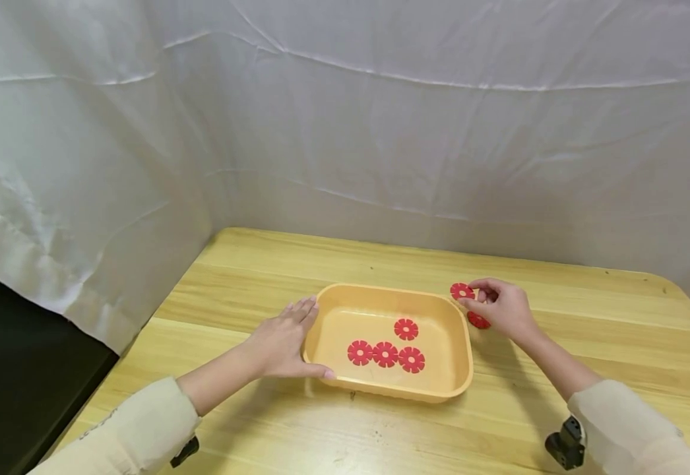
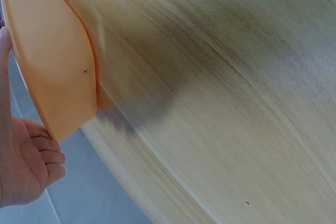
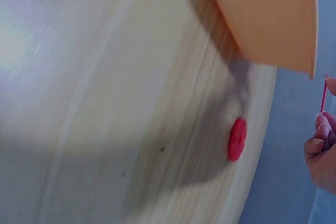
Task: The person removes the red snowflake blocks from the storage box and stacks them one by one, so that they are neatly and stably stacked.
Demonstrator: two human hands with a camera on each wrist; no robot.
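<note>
Left hand steadies the tray, right pinches a disc.

I see my left hand [image 1: 282, 343] flat, fingers spread against the tray [image 1: 464, 343]'s left wall. My right hand [image 1: 502, 309], just right of the tray, pinches a red disc [image 1: 461, 291] above its far right corner; another disc [image 1: 478, 321] lies beside the tray, bare table [image 1: 618, 343] beyond.

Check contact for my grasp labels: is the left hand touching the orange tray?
Touching. The head view shows the left hand flat against the orange tray, thumb on its near corner.
</note>
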